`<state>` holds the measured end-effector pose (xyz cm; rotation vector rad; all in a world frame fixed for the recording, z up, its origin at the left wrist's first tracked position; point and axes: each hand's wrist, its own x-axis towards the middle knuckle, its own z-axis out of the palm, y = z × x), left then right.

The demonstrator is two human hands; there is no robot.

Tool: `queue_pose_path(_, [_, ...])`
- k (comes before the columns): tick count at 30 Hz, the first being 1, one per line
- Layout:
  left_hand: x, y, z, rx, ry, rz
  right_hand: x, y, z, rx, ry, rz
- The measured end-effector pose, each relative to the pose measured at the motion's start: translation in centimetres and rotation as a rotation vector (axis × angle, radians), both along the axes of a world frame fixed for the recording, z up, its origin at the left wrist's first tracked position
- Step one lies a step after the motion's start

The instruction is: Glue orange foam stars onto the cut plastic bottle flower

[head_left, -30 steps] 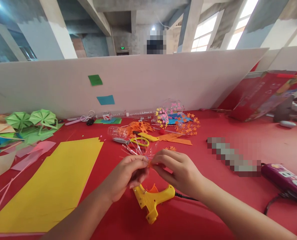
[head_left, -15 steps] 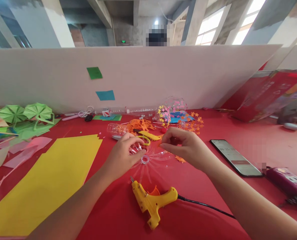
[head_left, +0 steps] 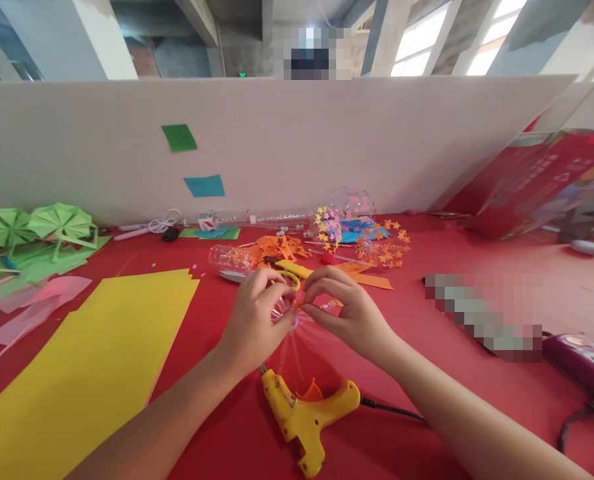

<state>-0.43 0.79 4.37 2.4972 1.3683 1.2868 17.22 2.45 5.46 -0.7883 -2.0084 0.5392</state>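
Observation:
My left hand [head_left: 259, 317] is closed on a clear plastic bottle piece [head_left: 291, 353] cut into thin strips that fan out around its neck. My right hand [head_left: 351, 310] pinches a small orange paper piece [head_left: 300, 303], apparently a star, against the plastic just above the neck. Fingers of both hands nearly meet there and hide part of it. Below them, a yellow hot glue gun [head_left: 304, 417] lies on the red table, its nozzle near my left wrist. Just beyond the fingers are a yellow scissors handle [head_left: 293, 280] and a yellow craft knife [head_left: 293, 268].
Yellow paper sheets [head_left: 91, 353] cover the left side. At the back are orange scraps [head_left: 271, 248], a clear bottle [head_left: 229, 257] and a star-decorated plastic piece [head_left: 329, 227]. A blurred-out phone [head_left: 481, 320] and purple device [head_left: 579, 360] lie right. A white partition [head_left: 327, 133] stands behind.
My right hand has moved left and down, bringing the orange piece to the plastic strips beside my left fingers. My left hand has stayed on the bottle piece.

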Motion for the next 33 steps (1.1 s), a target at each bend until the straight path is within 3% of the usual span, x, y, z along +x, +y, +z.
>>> queue_pose_path(7, [0.1,-0.6,-0.3,0.13,0.097,-0.005,0.0,-0.5,-1.1,0.537,-0.204,-0.042])
queue_pose_path(11, [0.1,-0.6,-0.6,0.184,0.126,-0.007,0.4,-0.6,-1.4,0.704,-0.313,-0.077])
queue_pose_path(33, [0.4,-0.8,-1.1,0.191,0.115,-0.038,0.4,-0.4,-2.0,0.638,-0.282,-0.097])
